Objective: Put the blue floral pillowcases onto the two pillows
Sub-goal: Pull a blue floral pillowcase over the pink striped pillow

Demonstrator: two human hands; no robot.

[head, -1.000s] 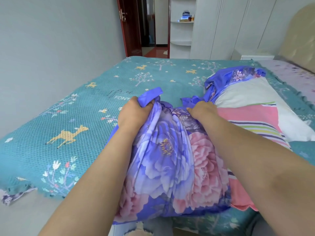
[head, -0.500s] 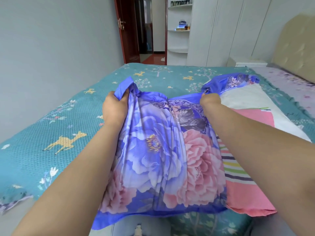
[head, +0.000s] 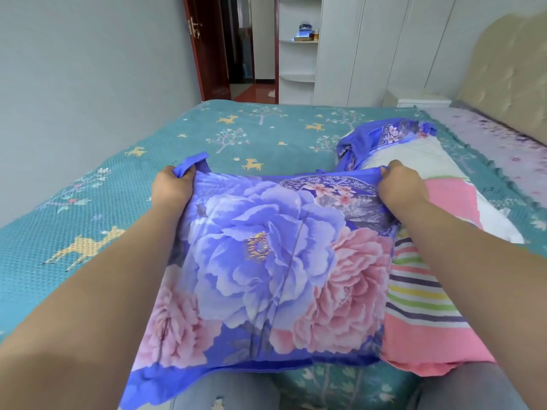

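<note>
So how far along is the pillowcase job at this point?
Done: nothing fully. In hand: the left hand and right hand grip the far corners of one pillowcase, spread flat; whether a pillow is inside cannot be told. Left: the striped pillow lies bare on the bed, with the second pillowcase bunched at its far end.

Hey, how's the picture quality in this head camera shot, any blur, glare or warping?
Head view: soft, even daylight, no harsh shadows; slight glare on the red floor past the doorway; wide-angle bowing tilts the wardrobe; the floral pillowcase looks sharp, forearms at the bottom edge slightly soft.
</note>
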